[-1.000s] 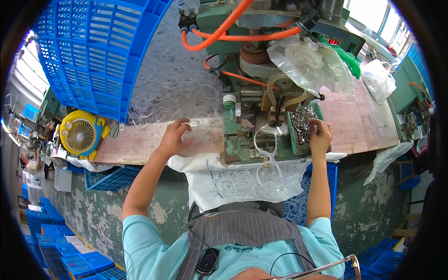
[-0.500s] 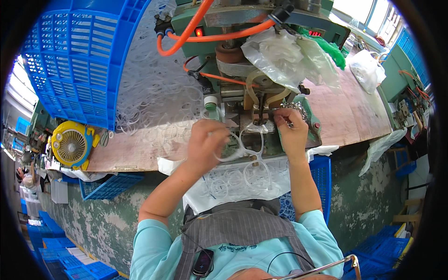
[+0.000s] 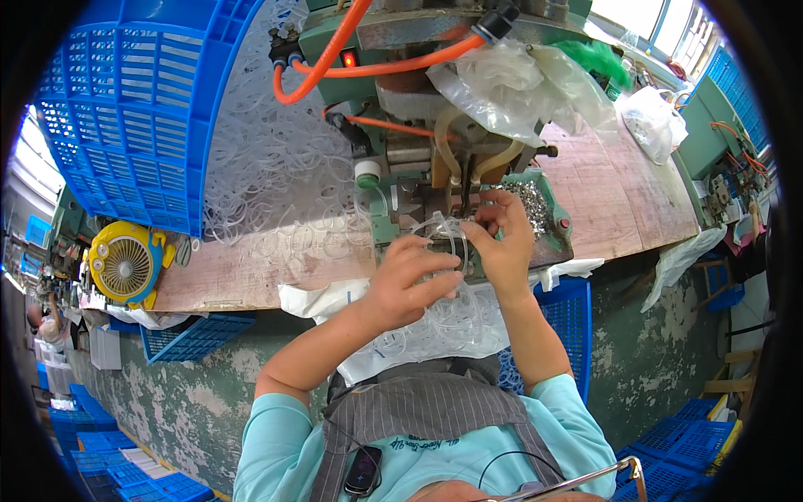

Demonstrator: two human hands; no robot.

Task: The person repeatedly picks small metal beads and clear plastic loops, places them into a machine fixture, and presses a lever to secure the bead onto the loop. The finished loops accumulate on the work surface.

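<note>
Both hands work at the near face of a green machine (image 3: 468, 167) standing on a wooden counter (image 3: 251, 276). The left hand (image 3: 407, 280) has its grip closed on a loop of clear tubing (image 3: 445, 238), fingers curled around the near part of the loop. The right hand (image 3: 504, 243) pinches the same loop at its far right side, fingertips pressed together against the machine's front, just beside a tray of small metal parts (image 3: 531, 205). The loop stands roughly upright between the two hands, directly in front of the machine's working point. Orange hoses (image 3: 335, 58) run across the machine's upper part, and crumpled clear plastic sheeting (image 3: 519, 79) lies draped over its right side. To the left, a tilted blue crate (image 3: 125, 109) spills a heap of clear tubing rings (image 3: 268, 176) onto the counter, reaching close to the left hand. More clear rings (image 3: 452, 322) hang in a white bag (image 3: 335, 297) at the near counter edge, below both hands. A yellow fan (image 3: 125, 261) sits at the far left end. A second bag (image 3: 652, 117) lies at the far right.
</note>
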